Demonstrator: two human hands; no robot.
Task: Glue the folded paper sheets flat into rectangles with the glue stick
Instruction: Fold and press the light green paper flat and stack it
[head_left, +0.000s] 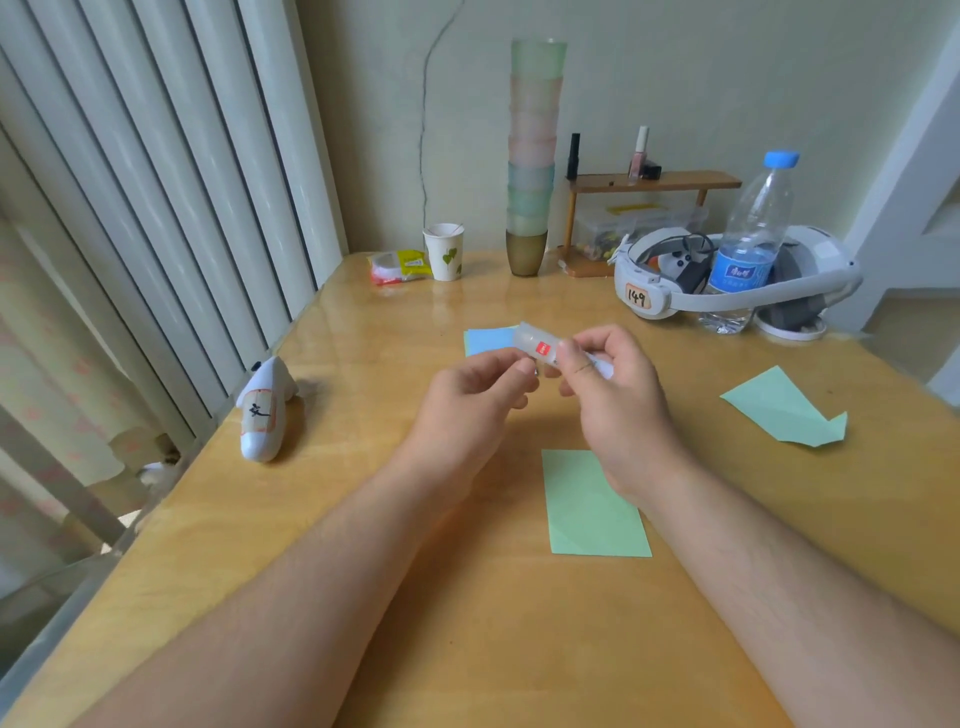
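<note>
— While both hands are up over the table (363, 519), which step would you say this is?

— Getting the glue stick (540, 349) ready, I'd judge. It is held in the air between them: the right hand (613, 410) has its grip clamped round the body, thumb on top, and the left hand (480, 400) pinches the near end. Whether the cap is on, I cannot tell.

— And the paper?

— A green folded rectangle (592, 501) lies flat just below the right hand. Another green sheet (784, 410), creased and unglued by the look of it, sits well apart to the right; a blue sheet (488, 338) lies behind the hands.

— Next move?

— Probably bare the glue, then bring a folded sheet close and coat inside the fold before pressing flat.
</note>
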